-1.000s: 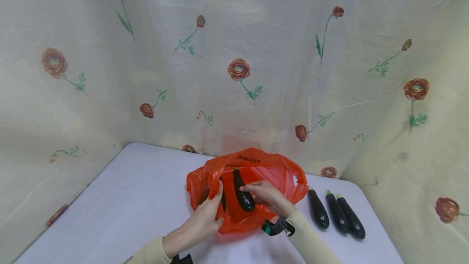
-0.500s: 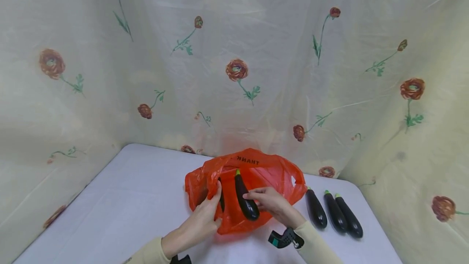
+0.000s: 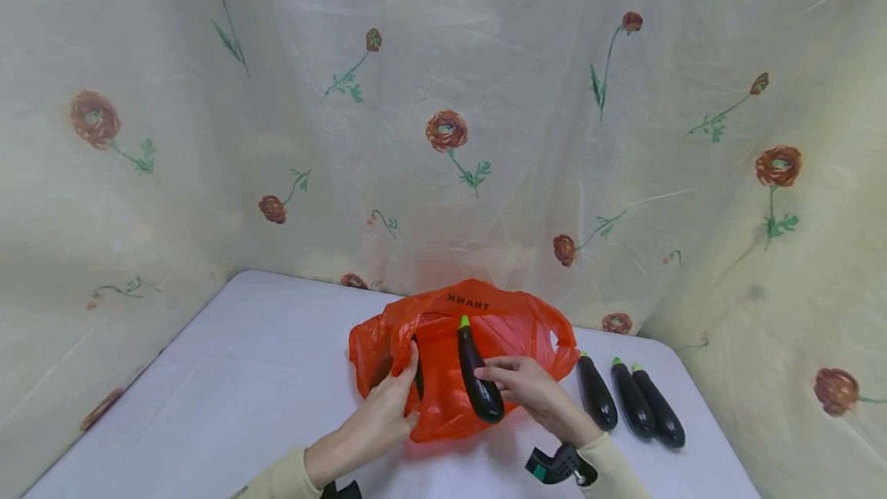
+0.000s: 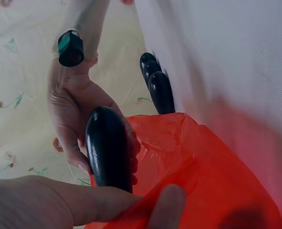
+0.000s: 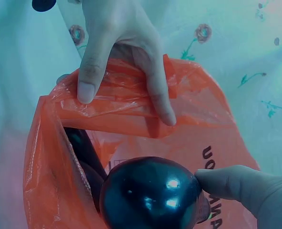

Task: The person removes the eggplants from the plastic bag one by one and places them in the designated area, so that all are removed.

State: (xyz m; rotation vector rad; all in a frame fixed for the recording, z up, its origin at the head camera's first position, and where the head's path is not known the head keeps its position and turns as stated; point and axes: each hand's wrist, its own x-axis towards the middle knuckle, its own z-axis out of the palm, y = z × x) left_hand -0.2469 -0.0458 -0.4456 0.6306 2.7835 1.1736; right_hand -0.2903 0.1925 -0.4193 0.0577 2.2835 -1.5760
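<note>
My right hand (image 3: 537, 395) pinches a dark purple eggplant (image 3: 478, 380) between thumb and fingers, its green stem end pointing up and away over the bag's mouth. The red plastic bag (image 3: 450, 426) lies on the table with its mouth spread, dark lettering on the far side. My left hand (image 3: 381, 418) grips the left edge of the bag's opening; in the left wrist view the plastic is bunched at my finger and thumb. Inside the bag, dark eggplants (image 5: 86, 152) show in the right wrist view, partly hidden by the plastic.
Three more eggplants (image 3: 634, 399) lie side by side on the white table (image 3: 277, 353), right of the bag. A flower-printed curtain (image 3: 333, 137) surrounds the table's back and sides.
The right hand has drawn the eggplant rightward and toward me, from deeper over the bag's opening. My left hand keeps its hold on the bag's edge.
</note>
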